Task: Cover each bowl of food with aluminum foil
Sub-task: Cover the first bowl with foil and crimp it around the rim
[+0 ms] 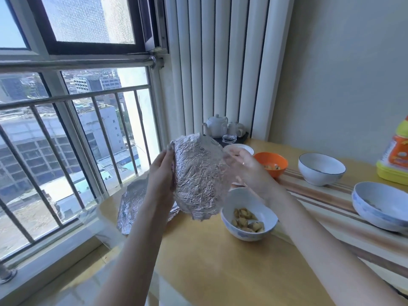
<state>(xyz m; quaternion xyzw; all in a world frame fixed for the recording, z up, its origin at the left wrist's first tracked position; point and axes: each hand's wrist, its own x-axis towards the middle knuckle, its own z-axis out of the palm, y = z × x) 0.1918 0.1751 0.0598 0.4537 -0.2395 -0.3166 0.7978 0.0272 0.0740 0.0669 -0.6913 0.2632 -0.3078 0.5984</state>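
A crinkled sheet of aluminum foil [199, 175] is held up in the air above the table. My left hand [162, 173] grips its left edge and my right hand [247, 166] holds its right edge. Just below the foil stands a white bowl with pieces of food [249, 217], uncovered. Behind my right hand sit an orange bowl with food [272, 163] and a small white bowl [241, 149], partly hidden. To the right are a white bowl with a dark rim [321, 168] and a wide blue-patterned bowl [379, 208]. More foil [132, 204] lies on the table at the left.
A striped cloth [326, 206] runs across the yellow table [209, 261]. A tea set on a dark tray [223, 129] stands at the back by the radiator. An orange-and-yellow bottle [397, 155] is at the right edge. A window with railing lies to the left.
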